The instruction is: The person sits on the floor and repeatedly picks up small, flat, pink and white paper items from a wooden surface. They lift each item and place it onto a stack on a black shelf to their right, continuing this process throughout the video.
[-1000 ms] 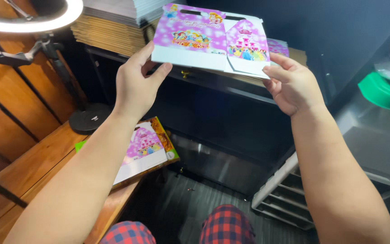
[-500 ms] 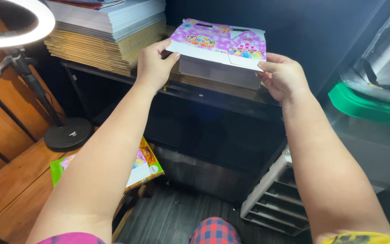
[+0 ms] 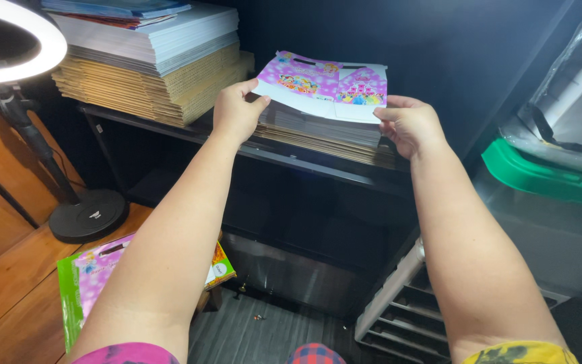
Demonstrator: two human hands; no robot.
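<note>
Your left hand [image 3: 236,111] and right hand [image 3: 405,125] each pinch an edge of the flat pink box sheet [image 3: 325,84], held level just over the stack of folded sheets [image 3: 321,128] on the dark shelf [image 3: 291,158] at upper centre. You seem to be laying it on the pile; next, square its edges, then let go.

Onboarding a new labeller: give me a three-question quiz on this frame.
1. True or false: both hands grip the flat pink box.
2. What does the flat pink box rest over: A) a pile of flat cardboard, B) the ring light, C) the green lid?
3. Which hand is nearer the ring light?

Key:
1. True: left hand and right hand hold its edges.
2. A, the pile on the shelf.
3. Left.
</note>
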